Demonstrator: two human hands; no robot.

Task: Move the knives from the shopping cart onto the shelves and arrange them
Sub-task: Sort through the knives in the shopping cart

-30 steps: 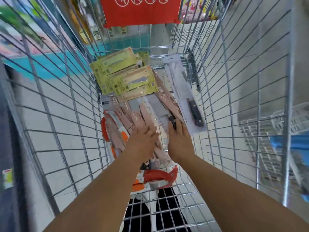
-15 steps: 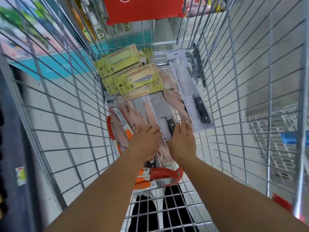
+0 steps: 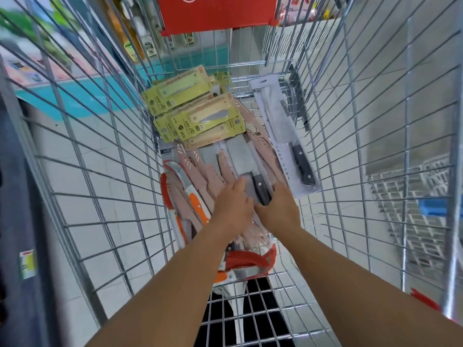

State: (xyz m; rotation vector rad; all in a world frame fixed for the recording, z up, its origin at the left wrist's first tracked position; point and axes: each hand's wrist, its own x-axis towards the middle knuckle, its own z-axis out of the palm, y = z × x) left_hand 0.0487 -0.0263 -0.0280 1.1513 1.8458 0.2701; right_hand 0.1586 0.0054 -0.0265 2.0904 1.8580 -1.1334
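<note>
- Both hands reach into the shopping cart (image 3: 105, 176), onto the knife pile.
- Left hand (image 3: 233, 209): fingers fairly straight, resting on the packaged cleaver (image 3: 244, 161).
- Right hand (image 3: 279, 211): fingers at the cleaver's black handle (image 3: 260, 190); I cannot tell whether they grip it.

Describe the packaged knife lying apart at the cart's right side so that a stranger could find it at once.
Start at the wire shopping cart and look along its floor to the right wall. There lies a long clear packet holding a black-handled knife, touched by neither hand. Unlike the yellow-green carded knives beside it, its packet is clear and lies alone.
</note>
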